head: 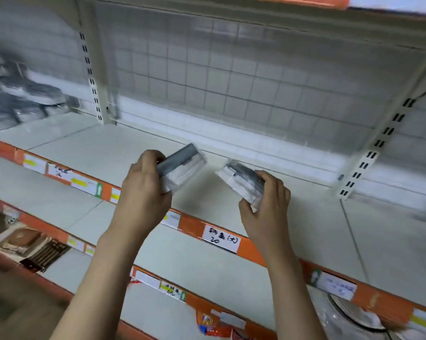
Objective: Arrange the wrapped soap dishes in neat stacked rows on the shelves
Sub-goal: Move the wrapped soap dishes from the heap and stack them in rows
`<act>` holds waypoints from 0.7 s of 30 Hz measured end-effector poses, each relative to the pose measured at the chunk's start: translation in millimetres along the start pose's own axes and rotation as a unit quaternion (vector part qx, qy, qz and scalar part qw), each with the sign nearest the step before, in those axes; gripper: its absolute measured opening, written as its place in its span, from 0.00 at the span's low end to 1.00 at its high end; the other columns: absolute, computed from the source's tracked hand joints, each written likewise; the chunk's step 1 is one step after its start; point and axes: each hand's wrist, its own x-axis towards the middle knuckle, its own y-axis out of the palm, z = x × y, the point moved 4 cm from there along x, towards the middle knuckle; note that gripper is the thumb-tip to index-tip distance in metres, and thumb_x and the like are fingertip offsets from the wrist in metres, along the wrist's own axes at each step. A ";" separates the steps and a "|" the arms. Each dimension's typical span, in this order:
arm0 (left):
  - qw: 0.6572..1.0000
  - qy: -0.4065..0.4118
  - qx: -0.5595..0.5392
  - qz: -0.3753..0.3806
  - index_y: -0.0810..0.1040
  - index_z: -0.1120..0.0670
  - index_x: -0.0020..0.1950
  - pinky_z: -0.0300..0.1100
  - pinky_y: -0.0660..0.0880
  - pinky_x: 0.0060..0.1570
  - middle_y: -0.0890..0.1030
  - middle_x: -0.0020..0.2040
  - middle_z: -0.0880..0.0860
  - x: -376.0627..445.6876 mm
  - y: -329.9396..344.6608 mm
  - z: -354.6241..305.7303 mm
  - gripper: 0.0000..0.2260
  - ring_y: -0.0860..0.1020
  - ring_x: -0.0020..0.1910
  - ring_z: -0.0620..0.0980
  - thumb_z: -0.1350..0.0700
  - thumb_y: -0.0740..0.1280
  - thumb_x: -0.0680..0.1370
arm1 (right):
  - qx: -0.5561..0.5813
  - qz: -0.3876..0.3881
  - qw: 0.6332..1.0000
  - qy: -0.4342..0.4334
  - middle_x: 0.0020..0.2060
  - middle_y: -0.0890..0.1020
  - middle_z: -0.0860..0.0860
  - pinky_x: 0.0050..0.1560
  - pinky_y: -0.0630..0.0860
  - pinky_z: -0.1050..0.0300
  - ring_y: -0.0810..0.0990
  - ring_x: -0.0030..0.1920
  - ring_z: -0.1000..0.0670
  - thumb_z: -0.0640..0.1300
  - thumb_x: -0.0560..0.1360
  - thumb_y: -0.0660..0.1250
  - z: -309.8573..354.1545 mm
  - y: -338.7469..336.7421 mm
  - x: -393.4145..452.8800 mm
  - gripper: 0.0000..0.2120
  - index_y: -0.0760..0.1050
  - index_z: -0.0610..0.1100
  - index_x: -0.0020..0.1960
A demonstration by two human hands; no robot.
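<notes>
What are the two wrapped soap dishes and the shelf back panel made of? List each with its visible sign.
Left soap dish: probably plastic, matte grey over ribbed white, sealed in clear glossy film that creases and glints.
Right soap dish: likely the same grey and white plastic; its crinkled transparent wrap catches light.
Back panel: looks like painted metal wire, a thin grid of squares with a pale coating.

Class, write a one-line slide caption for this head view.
Left hand and right hand each hold one wrapped soap dish above the shelf.
</notes>
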 end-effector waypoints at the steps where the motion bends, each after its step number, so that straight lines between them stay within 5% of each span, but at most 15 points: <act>1: 1.000 0.005 -0.002 0.004 0.69 0.62 0.57 0.48 0.66 0.41 0.76 0.51 0.61 0.5 -8.0 10.8 0.21 0.73 0.47 0.65 0.71 0.66 0.66 | -0.005 0.003 1.000 -0.004 0.53 0.74 0.46 0.52 0.59 0.64 0.64 0.52 0.52 0.36 0.64 0.65 9.7 10.5 -0.1 0.24 0.70 0.40 0.60; 5: 1.000 0.007 0.004 0.008 0.68 0.56 0.63 0.45 0.66 0.45 0.75 0.53 0.59 3.2 -31.3 51.7 0.30 0.73 0.48 0.63 0.71 0.68 0.62 | -0.006 0.026 1.000 -0.013 0.52 0.74 0.47 0.53 0.62 0.61 0.61 0.50 0.57 0.30 0.63 0.70 40.6 52.4 4.3 0.24 0.72 0.40 0.58; 10: 0.999 0.001 0.027 0.017 0.76 0.57 0.58 0.45 0.67 0.47 0.77 0.50 0.58 8.3 -59.0 109.8 0.26 0.74 0.45 0.63 0.64 0.59 0.59 | 0.022 0.076 0.997 0.007 0.53 0.74 0.47 0.49 0.59 0.66 0.66 0.53 0.50 0.34 0.65 0.74 71.1 119.7 8.1 0.22 0.72 0.41 0.57; 17: 0.993 -0.038 0.113 -0.008 0.75 0.55 0.59 0.48 0.69 0.45 0.80 0.51 0.55 38.5 -105.1 215.2 0.28 0.72 0.47 0.61 0.70 0.69 0.60 | 0.045 0.073 0.996 0.020 0.53 0.74 0.44 0.51 0.60 0.63 0.69 0.54 0.42 0.30 0.64 0.70 122.7 238.5 25.7 0.21 0.74 0.39 0.56; 21: 0.989 -0.050 0.138 -0.011 0.73 0.55 0.60 0.44 0.62 0.41 0.79 0.51 0.55 70.4 -140.6 284.1 0.25 0.72 0.45 0.60 0.69 0.70 0.65 | 0.088 0.070 0.993 0.031 0.55 0.72 0.44 0.55 0.66 0.58 0.71 0.54 0.41 0.31 0.63 0.70 170.2 314.9 41.0 0.22 0.74 0.40 0.57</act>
